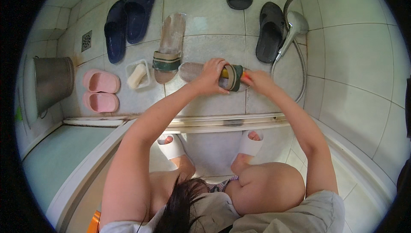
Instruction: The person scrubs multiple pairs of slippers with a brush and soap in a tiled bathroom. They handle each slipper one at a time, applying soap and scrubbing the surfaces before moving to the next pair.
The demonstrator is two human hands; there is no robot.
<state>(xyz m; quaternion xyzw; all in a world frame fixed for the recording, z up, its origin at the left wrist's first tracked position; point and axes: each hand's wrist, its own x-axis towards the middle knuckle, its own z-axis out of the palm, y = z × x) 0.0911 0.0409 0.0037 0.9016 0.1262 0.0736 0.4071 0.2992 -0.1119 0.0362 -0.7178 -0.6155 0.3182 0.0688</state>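
My left hand (209,76) grips a slide sandal (189,71) with a beige and green strap, its fingers and thumb spread around the sole beside the strap. In my right hand (259,81) is the orange end of a brush-like tool (246,75). The tool's yellow part passes under the strap; its far end is hidden. A matching slide sandal (172,35), streaked with whitish residue, lies on the floor to the left. Beside that one, a cream soap bar (137,75) rests in a white plastic dish (148,71).
Dark blue slippers (115,30), pink clogs (101,81) and black slippers (269,34) stand on the tiled floor. A shower head (297,24) with its metal hose lies right. At left are a floor drain (86,41) and grey bin (54,80). A raised door track (205,124) crosses before my feet.
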